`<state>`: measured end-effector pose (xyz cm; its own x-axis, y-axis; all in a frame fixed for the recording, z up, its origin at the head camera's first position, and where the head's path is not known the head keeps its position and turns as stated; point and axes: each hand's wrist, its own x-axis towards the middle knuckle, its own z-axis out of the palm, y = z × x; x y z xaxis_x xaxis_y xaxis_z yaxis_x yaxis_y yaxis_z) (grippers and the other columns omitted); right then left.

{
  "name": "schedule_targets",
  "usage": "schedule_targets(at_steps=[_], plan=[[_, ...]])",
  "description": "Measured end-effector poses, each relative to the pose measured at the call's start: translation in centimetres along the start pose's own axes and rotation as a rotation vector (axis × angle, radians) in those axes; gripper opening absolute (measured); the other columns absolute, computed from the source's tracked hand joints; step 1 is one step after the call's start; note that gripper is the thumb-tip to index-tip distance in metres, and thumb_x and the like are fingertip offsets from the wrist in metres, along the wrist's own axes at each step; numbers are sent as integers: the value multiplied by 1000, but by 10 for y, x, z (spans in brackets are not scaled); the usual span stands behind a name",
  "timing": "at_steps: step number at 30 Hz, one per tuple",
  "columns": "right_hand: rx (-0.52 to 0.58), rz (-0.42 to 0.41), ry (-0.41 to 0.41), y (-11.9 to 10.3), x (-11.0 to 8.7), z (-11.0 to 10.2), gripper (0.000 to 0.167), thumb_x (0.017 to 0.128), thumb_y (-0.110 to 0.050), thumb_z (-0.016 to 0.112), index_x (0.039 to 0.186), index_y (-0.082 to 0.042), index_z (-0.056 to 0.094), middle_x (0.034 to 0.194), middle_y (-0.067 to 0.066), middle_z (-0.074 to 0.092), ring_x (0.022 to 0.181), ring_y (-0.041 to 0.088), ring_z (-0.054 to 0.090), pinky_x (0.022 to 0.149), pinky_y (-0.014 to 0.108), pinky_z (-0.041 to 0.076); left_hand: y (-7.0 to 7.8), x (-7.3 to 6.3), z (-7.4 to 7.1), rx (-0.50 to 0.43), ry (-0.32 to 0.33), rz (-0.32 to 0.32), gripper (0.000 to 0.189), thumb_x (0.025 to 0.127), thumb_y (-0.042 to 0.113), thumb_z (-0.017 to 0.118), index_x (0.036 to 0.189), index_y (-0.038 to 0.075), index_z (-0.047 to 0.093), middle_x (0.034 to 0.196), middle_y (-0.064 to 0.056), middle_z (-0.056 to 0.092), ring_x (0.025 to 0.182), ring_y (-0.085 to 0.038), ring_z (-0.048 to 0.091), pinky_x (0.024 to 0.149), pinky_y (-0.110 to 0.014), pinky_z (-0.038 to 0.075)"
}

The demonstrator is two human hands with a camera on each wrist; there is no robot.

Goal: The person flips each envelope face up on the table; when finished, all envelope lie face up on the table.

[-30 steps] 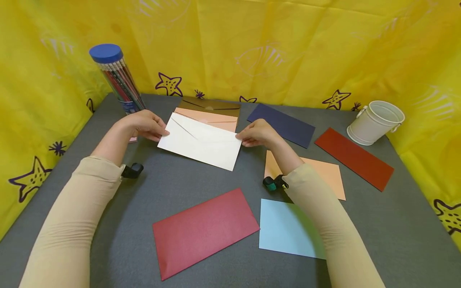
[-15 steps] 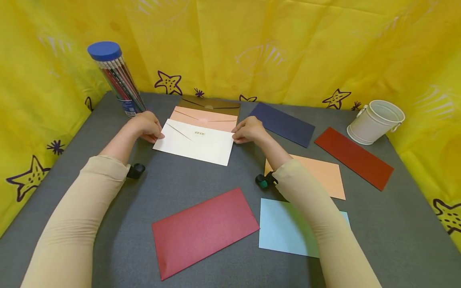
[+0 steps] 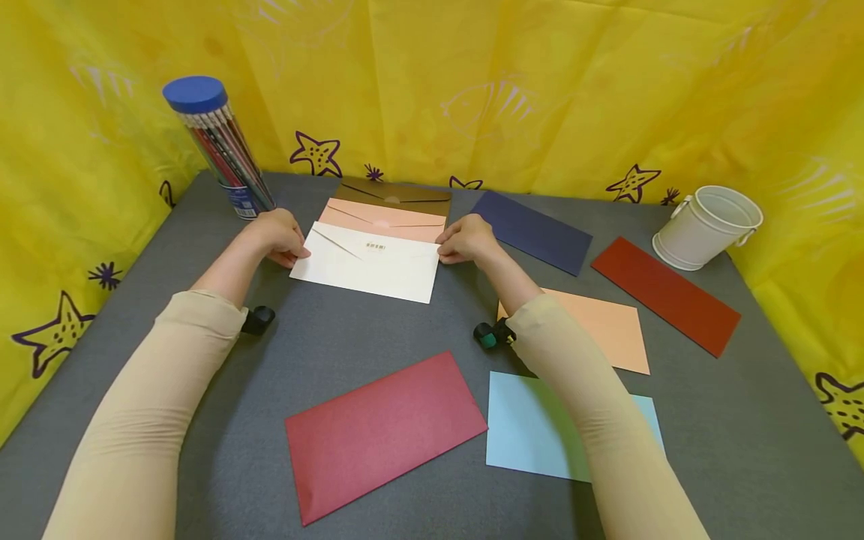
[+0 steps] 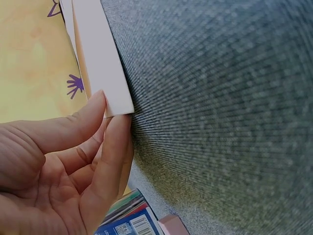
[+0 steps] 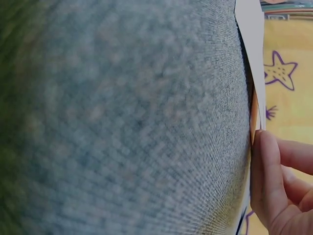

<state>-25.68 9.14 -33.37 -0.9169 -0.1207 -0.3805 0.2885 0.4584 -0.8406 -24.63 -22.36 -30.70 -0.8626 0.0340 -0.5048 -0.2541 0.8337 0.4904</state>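
A white envelope [image 3: 367, 262], flap side up, spans both hands near the back of the table. My left hand [image 3: 280, 238] pinches its left edge between thumb and fingers; the left wrist view shows the thumb on top of the white corner [image 4: 105, 73]. My right hand [image 3: 467, 240] pinches the opposite edge, seen edge-on in the right wrist view as a thin white strip [image 5: 252, 34]. Behind the white envelope lie a pink envelope [image 3: 385, 217] and, farther back, a brown envelope [image 3: 364, 193], overlapping in a stepped row. The white one covers the pink one's lower part.
A blue-lidded tub of pencils [image 3: 226, 150] stands at back left. Rightward lie a navy envelope [image 3: 533, 232], a red envelope [image 3: 664, 296], a peach envelope [image 3: 607, 326] and a light blue envelope [image 3: 533, 427]. A dark red envelope [image 3: 385, 435] lies in front; a white bucket [image 3: 702, 229] stands at back right.
Both hands have brought the white envelope down and slightly left, flatter and lined up under the pink one, more of which now shows. In the last half second it has barely shifted.
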Motion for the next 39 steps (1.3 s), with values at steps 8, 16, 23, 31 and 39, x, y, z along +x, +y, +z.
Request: schedule_targets(at_steps=[8,16,23,31,39], plan=[[77,14,-36,0,0,-5,28,85,8,67,113,9,68,93,14,65,61,11,68,69,26,62,-2,2,1,30,41,12,27,86,9,73,102,-11,63,55,2,54,45,-3,55,50,-19,53],[94,-20,-95,-1,-4,-11,30,93,1,62,122,7,64,121,22,65,92,25,74,87,34,60,-4,4,2,155,94,17,24,85,15,73,91,-7,66,48,4,54,44,-5,58,50,-19,47],[-86,-161,-174,0,-17,-14,34,92,-6,64,125,1,64,122,15,64,105,25,67,95,36,57,8,-3,15,342,267,198,21,86,17,58,84,-3,64,82,-18,65,82,-37,59,73,-47,49],[-270,-311,-367,3,-39,-13,31,91,-8,65,121,3,64,104,10,69,89,17,63,80,26,54,40,-19,45,261,208,376,16,90,15,63,94,0,64,90,-15,65,82,-30,56,72,-39,45],[-473,-408,-553,19,-64,-12,33,84,-15,77,113,-6,65,99,6,71,89,12,64,78,23,50,62,-40,78,138,-94,579,12,87,15,71,93,5,69,84,-5,68,73,-12,58,67,-23,46]])
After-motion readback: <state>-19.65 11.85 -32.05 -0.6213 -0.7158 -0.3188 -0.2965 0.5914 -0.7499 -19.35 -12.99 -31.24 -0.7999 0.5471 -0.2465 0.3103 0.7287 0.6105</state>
